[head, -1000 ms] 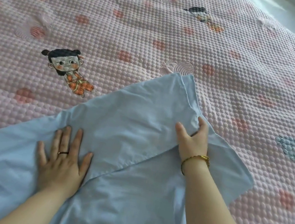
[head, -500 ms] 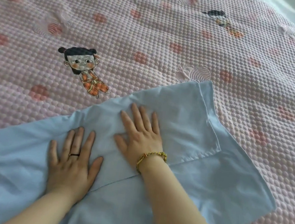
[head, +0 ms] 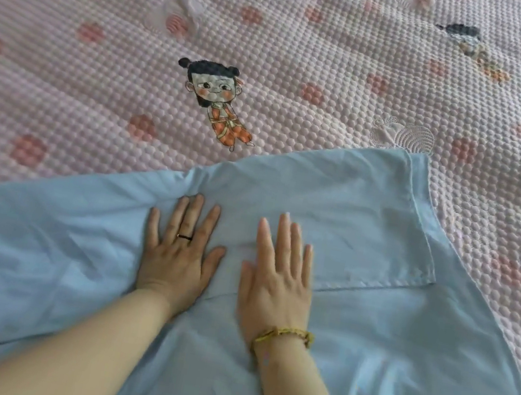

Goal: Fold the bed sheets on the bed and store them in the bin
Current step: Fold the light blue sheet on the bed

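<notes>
The right hand [head: 278, 277], which a second ago pinched the flap's edge, now lies flat, fingers straight, just beside the left hand [head: 178, 252], also flat; both press the blue sheet [head: 386, 226]. The sheet lies part-folded on the pink bed cover [head: 98, 81], so this fold looks laid and more folds probably remain.

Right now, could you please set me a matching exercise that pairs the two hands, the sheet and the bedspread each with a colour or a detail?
Things:
1. left hand
2. right hand
3. sheet
4. bedspread

Details:
A. bracelet at the wrist
B. pink, quilted
C. dark ring on a finger
D. light blue, one part folded over

Pairs: 1-C, 2-A, 3-D, 4-B
</notes>
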